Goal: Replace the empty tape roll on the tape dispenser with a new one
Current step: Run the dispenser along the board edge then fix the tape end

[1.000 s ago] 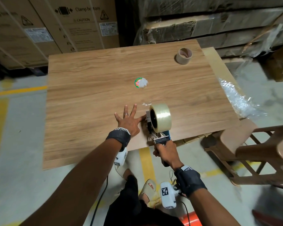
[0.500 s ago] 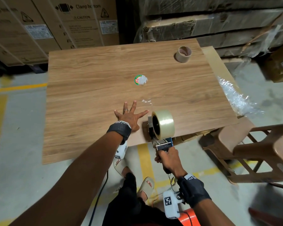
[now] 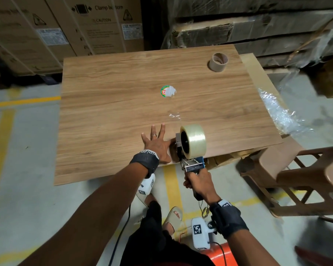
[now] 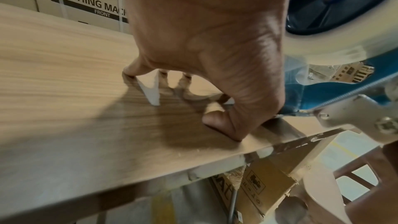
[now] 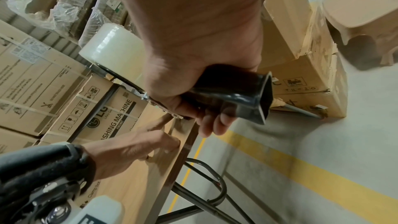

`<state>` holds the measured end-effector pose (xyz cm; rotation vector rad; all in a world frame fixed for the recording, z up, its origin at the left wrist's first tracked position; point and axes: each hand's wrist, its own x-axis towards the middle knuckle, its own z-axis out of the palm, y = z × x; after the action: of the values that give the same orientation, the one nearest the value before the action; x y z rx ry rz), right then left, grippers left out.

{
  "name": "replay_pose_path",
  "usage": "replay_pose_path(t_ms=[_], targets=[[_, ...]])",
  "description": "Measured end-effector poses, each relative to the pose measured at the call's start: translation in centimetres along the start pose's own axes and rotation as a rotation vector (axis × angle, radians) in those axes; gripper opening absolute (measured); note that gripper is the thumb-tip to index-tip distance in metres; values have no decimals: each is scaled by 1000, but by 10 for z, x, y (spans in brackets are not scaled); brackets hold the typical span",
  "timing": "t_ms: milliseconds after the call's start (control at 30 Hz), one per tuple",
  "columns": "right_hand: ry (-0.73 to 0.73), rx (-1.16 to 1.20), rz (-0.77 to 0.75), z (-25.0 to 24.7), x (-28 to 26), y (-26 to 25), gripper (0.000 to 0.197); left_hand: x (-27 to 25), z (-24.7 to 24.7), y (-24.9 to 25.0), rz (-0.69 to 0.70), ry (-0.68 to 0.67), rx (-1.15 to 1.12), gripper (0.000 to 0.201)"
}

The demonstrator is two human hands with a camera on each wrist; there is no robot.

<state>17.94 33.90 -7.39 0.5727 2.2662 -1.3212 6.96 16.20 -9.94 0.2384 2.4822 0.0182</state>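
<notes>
A full roll of clear tape (image 3: 195,140) sits on the blue tape dispenser (image 3: 193,165) at the near edge of the wooden table (image 3: 113,112). My right hand (image 3: 199,182) grips the dispenser's black handle (image 5: 241,91) just off the table's front edge. Beside the dispenser my left hand (image 3: 156,143) lies flat on the tabletop, fingers spread, its thumb (image 4: 224,125) pressed down close to the dispenser's frame. The empty brown cardboard core (image 3: 218,62) stands at the far right of the table.
A round green and white sticker (image 3: 168,91) and a scrap of clear film (image 3: 174,116) lie mid-table. Crumpled plastic wrap (image 3: 280,114) hangs off the right edge. A brown plastic stool (image 3: 299,179) stands to the right, cardboard boxes (image 3: 66,27) behind. My sandalled feet (image 3: 173,217) are below.
My right hand has drawn the dispenser back toward me along the table to its front edge. The left hand has stayed flat on the table beside it.
</notes>
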Motion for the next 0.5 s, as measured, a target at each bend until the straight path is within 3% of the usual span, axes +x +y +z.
replay_pose_path(t_ms=[333,500], targets=[[-3,-7,27,-3,-21,10,22,2,14,-1,7,56,-71,92],[-6,-25,32,-7,-32,17,23,3,28,-8,48,143,-61,74]])
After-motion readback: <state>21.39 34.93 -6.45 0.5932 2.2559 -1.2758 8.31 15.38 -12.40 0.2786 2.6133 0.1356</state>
